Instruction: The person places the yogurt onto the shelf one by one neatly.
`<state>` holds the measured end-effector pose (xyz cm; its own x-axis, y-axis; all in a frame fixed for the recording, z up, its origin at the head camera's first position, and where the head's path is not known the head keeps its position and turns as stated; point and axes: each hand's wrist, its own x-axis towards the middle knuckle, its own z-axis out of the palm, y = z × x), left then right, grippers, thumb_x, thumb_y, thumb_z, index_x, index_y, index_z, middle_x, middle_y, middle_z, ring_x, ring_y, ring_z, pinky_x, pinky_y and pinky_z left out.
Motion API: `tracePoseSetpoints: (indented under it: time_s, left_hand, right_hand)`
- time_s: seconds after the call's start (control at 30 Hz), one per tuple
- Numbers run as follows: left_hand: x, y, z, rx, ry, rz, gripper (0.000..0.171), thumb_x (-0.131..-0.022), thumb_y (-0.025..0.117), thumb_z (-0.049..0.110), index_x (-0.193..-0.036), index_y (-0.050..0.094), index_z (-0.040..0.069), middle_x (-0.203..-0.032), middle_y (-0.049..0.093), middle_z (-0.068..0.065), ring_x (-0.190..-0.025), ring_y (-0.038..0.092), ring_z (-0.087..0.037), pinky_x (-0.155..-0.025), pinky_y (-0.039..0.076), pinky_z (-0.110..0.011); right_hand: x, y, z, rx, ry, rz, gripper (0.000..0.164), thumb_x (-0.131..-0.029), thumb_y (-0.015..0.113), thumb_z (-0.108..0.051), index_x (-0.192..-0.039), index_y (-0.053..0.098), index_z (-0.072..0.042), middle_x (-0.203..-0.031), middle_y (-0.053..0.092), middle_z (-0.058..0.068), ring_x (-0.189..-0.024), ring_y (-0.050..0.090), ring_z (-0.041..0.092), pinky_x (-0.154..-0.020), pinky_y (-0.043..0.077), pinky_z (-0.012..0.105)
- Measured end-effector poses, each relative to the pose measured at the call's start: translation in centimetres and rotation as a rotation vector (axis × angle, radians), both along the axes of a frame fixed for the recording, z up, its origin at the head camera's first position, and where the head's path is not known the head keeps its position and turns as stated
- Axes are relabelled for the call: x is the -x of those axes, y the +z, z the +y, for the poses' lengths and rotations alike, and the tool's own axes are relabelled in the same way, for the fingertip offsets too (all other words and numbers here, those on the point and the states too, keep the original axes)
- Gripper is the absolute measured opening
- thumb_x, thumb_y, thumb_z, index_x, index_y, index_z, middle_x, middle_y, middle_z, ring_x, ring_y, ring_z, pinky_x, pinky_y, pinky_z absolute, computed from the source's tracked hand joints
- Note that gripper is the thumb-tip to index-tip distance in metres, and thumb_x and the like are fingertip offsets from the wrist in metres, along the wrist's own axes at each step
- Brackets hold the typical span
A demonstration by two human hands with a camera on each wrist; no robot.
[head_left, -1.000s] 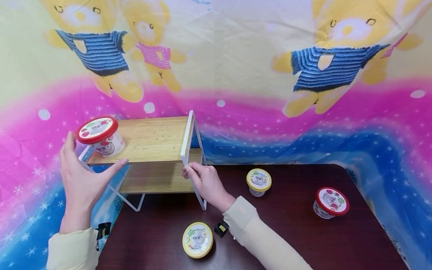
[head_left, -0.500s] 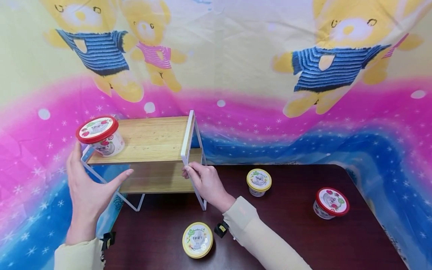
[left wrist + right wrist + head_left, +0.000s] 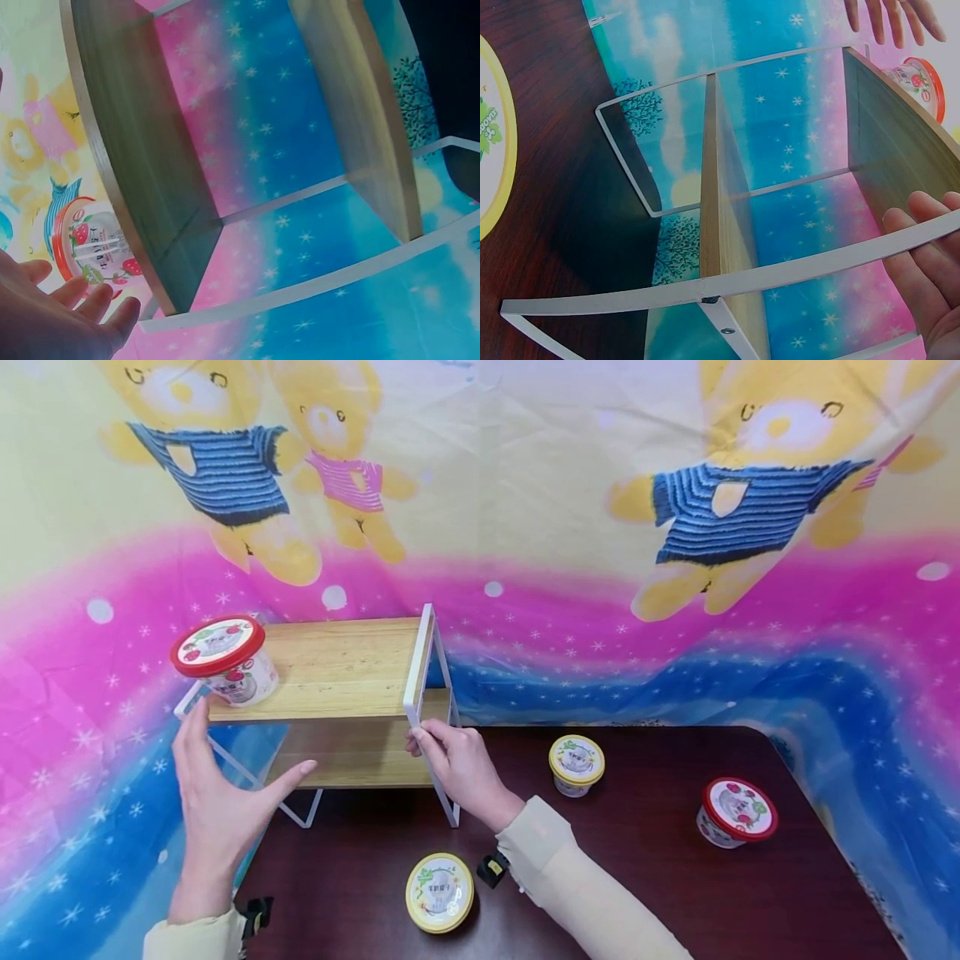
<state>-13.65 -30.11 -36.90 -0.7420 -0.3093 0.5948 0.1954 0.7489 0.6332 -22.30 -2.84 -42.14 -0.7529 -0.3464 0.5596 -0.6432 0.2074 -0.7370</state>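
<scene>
A red-lidded tub (image 3: 243, 683) stands at the left end of the upper board of a two-tier shelf (image 3: 345, 664) with wooden boards and a white metal frame. My left hand (image 3: 221, 797) is just in front of and below that tub, thumb spread away from the fingers, holding nothing. In the left wrist view, the same tub (image 3: 101, 247) shows past the fingertips (image 3: 124, 315). On the shelf's right side, my right hand (image 3: 465, 772) grips the upright of the white frame (image 3: 817, 271), with the fingers curled behind it.
On the dark wooden table (image 3: 615, 877) stand a yellow-lidded tub (image 3: 576, 762) right of the shelf, another yellow-lidded tub (image 3: 439, 893) in front of it, and a second red-lidded tub (image 3: 737, 812) farther right. A printed bear cloth (image 3: 525, 510) hangs behind.
My left hand has drawn away from the red-lidded tub, moving down and to the right. The tub, the shelf and my right hand stay in place.
</scene>
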Motion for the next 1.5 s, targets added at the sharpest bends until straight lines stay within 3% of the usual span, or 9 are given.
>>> tracePoseSetpoints:
  time_s: [0.4, 1.5]
  left_hand:
    - [-0.4, -1.6, 0.4, -0.029, -0.017, -0.01, 0.127, -0.06, 0.098, 0.022, -0.163, 0.024, 0.024, -0.164, 0.025, -0.002, -0.147, 0.021, -0.017, -0.114, 0.024, -0.063]
    - [-1.3, -4.8, 2.1, -0.087, -0.001, -0.1, 0.129, -0.061, 0.099, 0.028, -0.163, 0.02, 0.031, -0.164, 0.024, -0.007, -0.149, 0.022, -0.029, -0.113, 0.023, -0.065]
  right_hand:
    - [0.0, 0.1, 0.0, -0.005, -0.001, -0.002, 0.019, -0.107, 0.056, -0.019, -0.103, 0.073, -0.008, -0.092, 0.075, -0.001, -0.086, 0.071, 0.005, -0.081, 0.055, 0.023]
    - [0.1, -0.2, 0.0, 0.008, 0.006, 0.01, 0.017, -0.106, 0.057, -0.017, -0.102, 0.072, -0.009, -0.091, 0.075, -0.002, -0.085, 0.071, 0.005, -0.081, 0.055, 0.022]
